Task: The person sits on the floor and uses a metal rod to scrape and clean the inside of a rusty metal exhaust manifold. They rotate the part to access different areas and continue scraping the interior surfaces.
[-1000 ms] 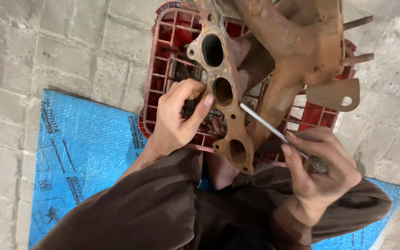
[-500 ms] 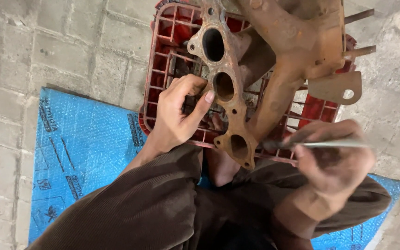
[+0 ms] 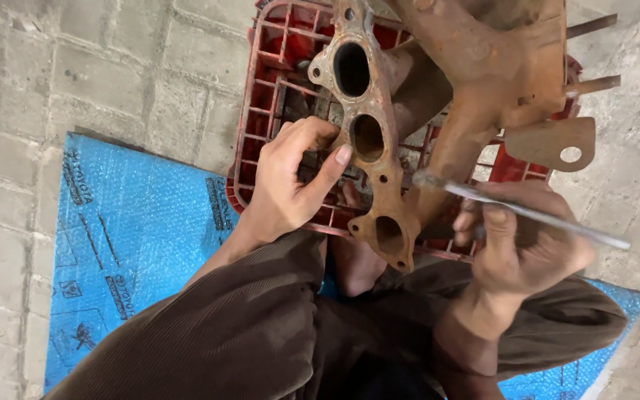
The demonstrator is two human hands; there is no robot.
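A rusty cast-iron manifold [image 3: 475, 67] with a flange of three oval ports [image 3: 368, 137] rests on an upturned red plastic crate [image 3: 268, 96]. My left hand [image 3: 290, 181] grips the left edge of the flange, thumb by the middle port. My right hand [image 3: 524, 241] is closed around a thin grey metal rod [image 3: 516, 211]. The rod lies nearly level, with one tip near the flange's lower right side and the other end sticking out to the right. Brown trouser legs [image 3: 261, 326] fill the lower part of the view.
A blue sheet [image 3: 120, 244] is spread on the grey paved floor [image 3: 75, 67] under my legs. A bare foot [image 3: 357, 263] shows below the flange. Studs [image 3: 590, 26] and a rusty bracket with a hole [image 3: 550, 144] stick out on the manifold's right.
My right hand has turned the rod from pointing up-left at the flange to lying nearly level with its long end to the right. My left hand has kept its grip.
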